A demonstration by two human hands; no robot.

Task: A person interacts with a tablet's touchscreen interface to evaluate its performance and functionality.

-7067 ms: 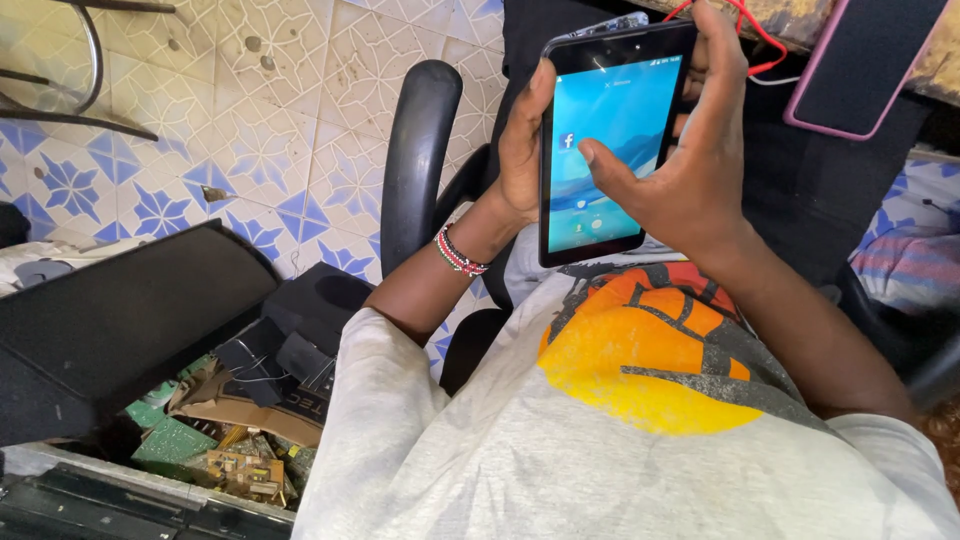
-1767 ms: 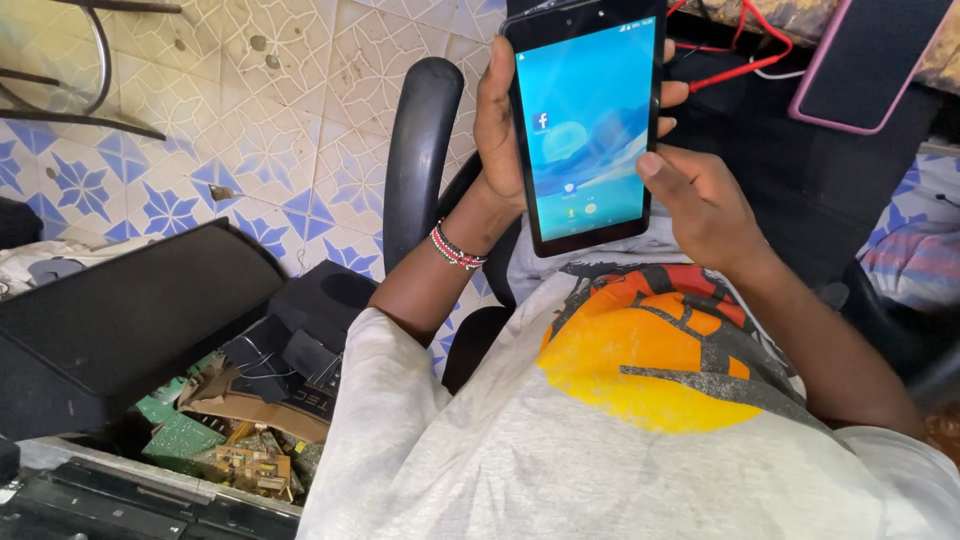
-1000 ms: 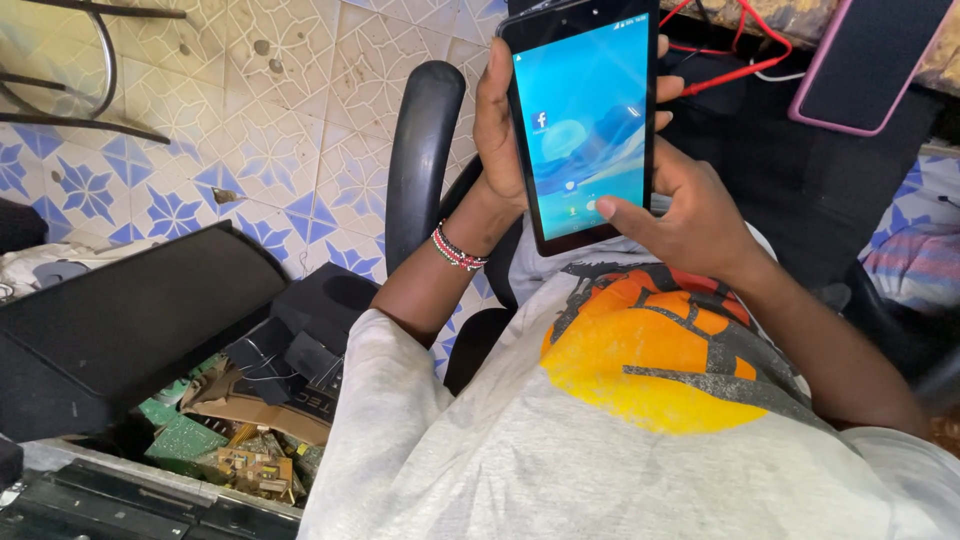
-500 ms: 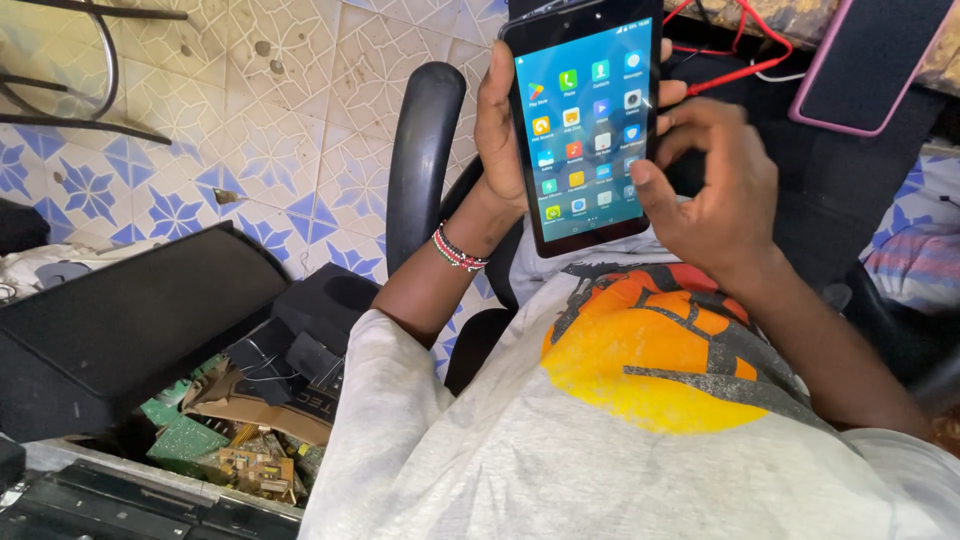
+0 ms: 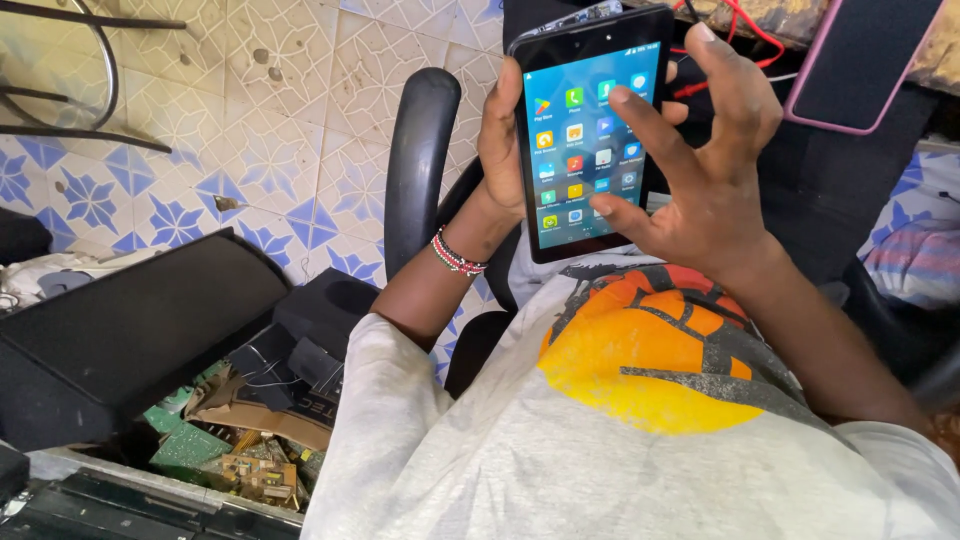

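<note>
We see our left hand (image 5: pixel 503 140) wrapped around a small black tablet (image 5: pixel 592 135), held upright with rows of app icons showing. Our right hand (image 5: pixel 700 170) hovers spread over it, one fingertip (image 5: pixel 621 97) at the screen.

Around the tablet (image 5: pixel 590 135) room is tight. The left hand (image 5: pixel 500 140) blocks its left edge and the right hand (image 5: pixel 700 170) spreads over its right side. Just left, the chair armrest (image 5: pixel 415 170) stands upright, with a narrow gap between it and the forearm. Upper right, red wires (image 5: pixel 755 40) and a pink-edged phone (image 5: pixel 860 60) crowd the space. The tiled floor (image 5: pixel 260 120) farther left lies open.
</note>
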